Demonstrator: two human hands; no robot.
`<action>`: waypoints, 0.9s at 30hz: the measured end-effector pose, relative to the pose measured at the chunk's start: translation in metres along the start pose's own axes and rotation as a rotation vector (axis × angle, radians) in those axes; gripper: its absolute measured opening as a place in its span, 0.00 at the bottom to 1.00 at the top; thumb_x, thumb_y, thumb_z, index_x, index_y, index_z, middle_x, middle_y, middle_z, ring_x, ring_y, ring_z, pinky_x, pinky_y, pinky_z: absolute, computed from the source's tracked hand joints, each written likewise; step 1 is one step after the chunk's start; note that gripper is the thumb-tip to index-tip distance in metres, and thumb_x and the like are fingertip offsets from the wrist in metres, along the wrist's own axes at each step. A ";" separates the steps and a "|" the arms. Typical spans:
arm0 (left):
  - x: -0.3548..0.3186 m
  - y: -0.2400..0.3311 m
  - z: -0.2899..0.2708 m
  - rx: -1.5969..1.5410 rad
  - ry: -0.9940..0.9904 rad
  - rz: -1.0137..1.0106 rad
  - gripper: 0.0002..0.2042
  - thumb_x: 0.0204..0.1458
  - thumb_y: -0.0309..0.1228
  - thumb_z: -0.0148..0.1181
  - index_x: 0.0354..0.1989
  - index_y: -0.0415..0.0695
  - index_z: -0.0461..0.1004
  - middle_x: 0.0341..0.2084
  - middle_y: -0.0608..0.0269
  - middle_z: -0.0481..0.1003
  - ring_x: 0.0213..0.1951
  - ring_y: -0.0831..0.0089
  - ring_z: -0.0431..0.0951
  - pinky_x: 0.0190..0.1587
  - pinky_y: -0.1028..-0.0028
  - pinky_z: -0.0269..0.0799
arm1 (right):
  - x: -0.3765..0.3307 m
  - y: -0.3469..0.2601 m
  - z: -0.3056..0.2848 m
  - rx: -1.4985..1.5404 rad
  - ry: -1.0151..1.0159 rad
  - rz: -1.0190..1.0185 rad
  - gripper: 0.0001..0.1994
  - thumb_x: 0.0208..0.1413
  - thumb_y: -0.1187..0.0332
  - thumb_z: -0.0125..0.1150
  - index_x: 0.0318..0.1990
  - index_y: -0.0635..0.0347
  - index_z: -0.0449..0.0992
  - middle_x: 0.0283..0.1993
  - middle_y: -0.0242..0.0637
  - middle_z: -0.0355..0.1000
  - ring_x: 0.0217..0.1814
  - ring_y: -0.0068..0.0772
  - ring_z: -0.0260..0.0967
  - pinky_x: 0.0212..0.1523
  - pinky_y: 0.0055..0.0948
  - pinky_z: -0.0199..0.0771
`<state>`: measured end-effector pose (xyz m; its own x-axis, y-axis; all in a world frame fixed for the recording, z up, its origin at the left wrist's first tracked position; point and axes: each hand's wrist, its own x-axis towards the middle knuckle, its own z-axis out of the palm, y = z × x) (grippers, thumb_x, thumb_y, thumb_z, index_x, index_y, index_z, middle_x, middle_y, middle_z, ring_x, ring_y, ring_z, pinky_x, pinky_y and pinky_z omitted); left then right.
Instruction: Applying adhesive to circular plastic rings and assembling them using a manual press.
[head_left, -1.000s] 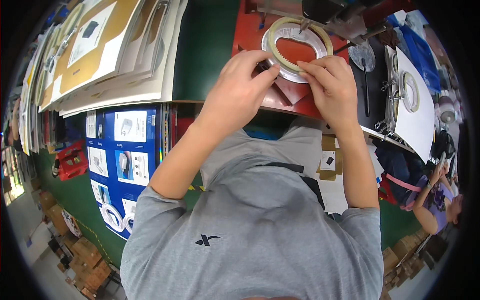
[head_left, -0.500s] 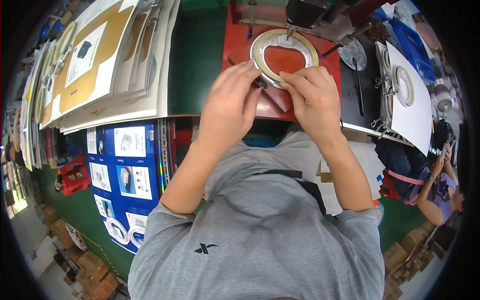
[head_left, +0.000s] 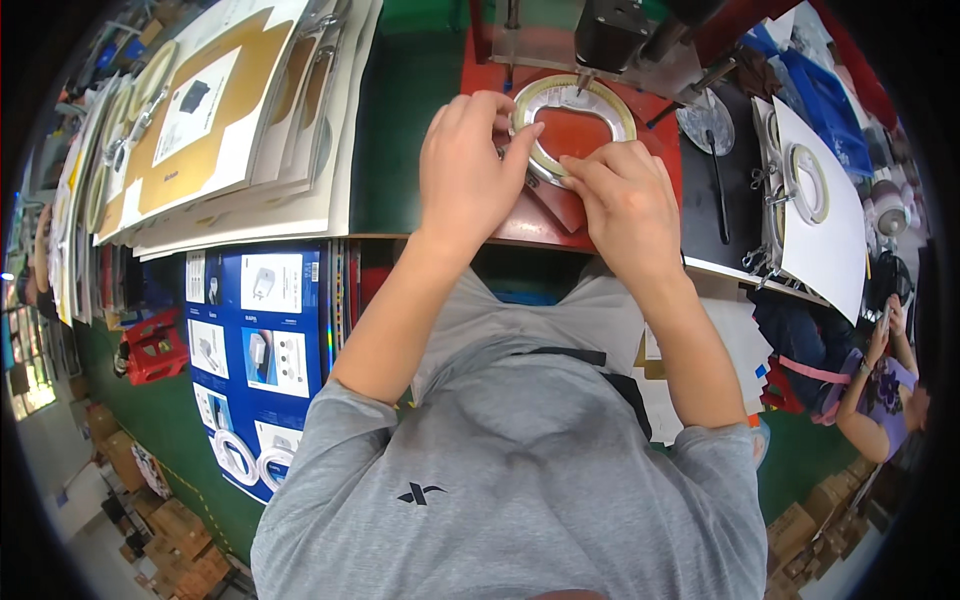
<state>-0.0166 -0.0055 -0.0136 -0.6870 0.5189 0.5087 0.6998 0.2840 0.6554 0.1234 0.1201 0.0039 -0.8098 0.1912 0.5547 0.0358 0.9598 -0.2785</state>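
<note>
A ring-shaped roll with a pale yellow outer band and a silvery-white inner face lies on a red plate, beneath a machine head. The head's thin metal tip comes down over the roll's far side. My left hand grips the roll's left rim, with the thumb at its inner edge and some fingertips hidden. My right hand pinches the near rim, its fingers curled together. Between my hands, a dark red angled block sits at the plate's near edge.
Large printed boards with clips are stacked at the left. Right of the plate lie a black-handled tool and a clear round piece. Farther right stand a clipped white board and a blue crate. A co-worker is at far right.
My left hand has shifted up along the roll's left rim, its thumb now nearer the inner edge. The right hand stays at the near rim. The whole view has shifted slightly.
</note>
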 end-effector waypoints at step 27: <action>0.012 -0.005 0.000 -0.253 -0.101 -0.042 0.09 0.58 0.27 0.63 0.44 0.38 0.82 0.43 0.47 0.81 0.48 0.49 0.80 0.52 0.59 0.75 | 0.018 0.034 0.024 -0.050 -0.152 0.223 0.30 0.74 0.53 0.49 0.70 0.70 0.64 0.75 0.58 0.61 0.78 0.55 0.56 0.75 0.40 0.57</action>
<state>-0.0283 -0.0002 -0.0107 -0.6829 0.5919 0.4281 0.5911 0.1033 0.8000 0.0961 0.1512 -0.0142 -0.8570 0.3696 0.3589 0.2490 0.9071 -0.3394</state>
